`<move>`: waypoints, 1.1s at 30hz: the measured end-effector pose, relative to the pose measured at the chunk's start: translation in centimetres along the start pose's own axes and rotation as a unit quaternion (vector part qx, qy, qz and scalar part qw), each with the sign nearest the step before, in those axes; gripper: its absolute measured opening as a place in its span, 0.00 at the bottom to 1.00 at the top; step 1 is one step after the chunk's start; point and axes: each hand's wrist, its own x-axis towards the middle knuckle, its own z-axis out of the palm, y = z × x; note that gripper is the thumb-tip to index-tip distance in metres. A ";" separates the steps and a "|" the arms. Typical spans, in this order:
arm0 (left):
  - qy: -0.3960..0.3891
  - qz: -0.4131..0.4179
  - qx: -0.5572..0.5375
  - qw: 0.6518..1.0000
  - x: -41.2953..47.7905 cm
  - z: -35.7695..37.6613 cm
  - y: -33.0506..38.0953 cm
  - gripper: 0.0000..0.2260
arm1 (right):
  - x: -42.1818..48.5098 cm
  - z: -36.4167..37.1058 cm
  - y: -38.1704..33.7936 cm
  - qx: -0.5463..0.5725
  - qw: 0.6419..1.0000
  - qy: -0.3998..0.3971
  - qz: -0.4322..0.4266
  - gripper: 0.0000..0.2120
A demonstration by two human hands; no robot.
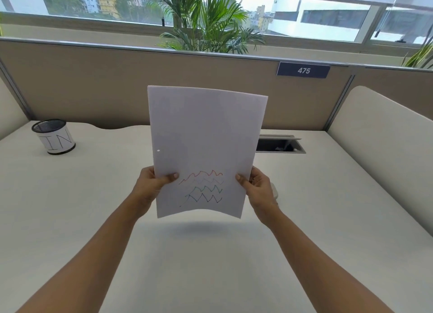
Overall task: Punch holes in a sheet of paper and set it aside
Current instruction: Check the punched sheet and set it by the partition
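A white sheet of paper (206, 134) is held upright above the desk, facing me. Coloured zigzag lines are drawn near its lower edge. One small round hole shows near its left edge, about halfway up. My left hand (154, 184) pinches the sheet's lower left edge, thumb on the front. My right hand (255, 186) grips the lower right edge the same way. A pale object (274, 190) peeks out behind my right hand; I cannot tell what it is.
A black mesh cup (54, 136) with a white label reading "IN" stands at the desk's (210, 266) back left. An open cable hatch (278, 144) lies behind the sheet to the right. Beige partition panels (93, 85) wall the desk at the back and right.
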 end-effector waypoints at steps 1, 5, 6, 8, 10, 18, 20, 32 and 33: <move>0.003 0.010 0.002 1.000 0.0 0.1 0.0 0.05 | 0.0 0.0 0.0 -0.001 1.000 0.004 -0.005 0.08; -0.006 0.028 0.011 1.000 -0.2 -0.1 -0.1 0.06 | -0.1 -0.2 0.3 0.007 1.000 0.001 -0.014 0.10; -0.008 0.030 0.009 0.999 -0.2 -0.2 -0.2 0.07 | -0.1 -0.3 0.5 0.009 1.000 -0.004 -0.010 0.10; -0.013 0.029 0.006 0.999 -0.2 -0.3 -0.6 0.07 | -0.2 -0.3 0.9 0.012 1.000 -0.007 0.001 0.10; -0.018 0.027 0.010 0.999 -0.2 -0.2 -0.8 0.06 | -0.3 -0.3 1.2 0.016 1.000 0.001 0.011 0.09; -0.022 0.054 0.012 0.998 0.1 0.1 0.1 0.06 | 0.1 -0.3 0.5 -0.001 1.000 0.016 -0.003 0.06; -0.029 0.053 0.003 0.998 -0.1 0.2 0.2 0.10 | 0.1 -0.3 0.5 0.007 1.000 0.010 -0.004 0.07; 0.009 0.051 -0.029 0.998 -0.2 0.5 -0.5 0.02 | -0.2 -1.3 1.7 -0.023 1.000 0.004 0.018 0.06; 0.016 0.059 -0.046 0.997 -0.3 0.4 -0.4 0.04 | -0.3 -1.6 1.8 -0.028 0.999 0.001 0.022 0.05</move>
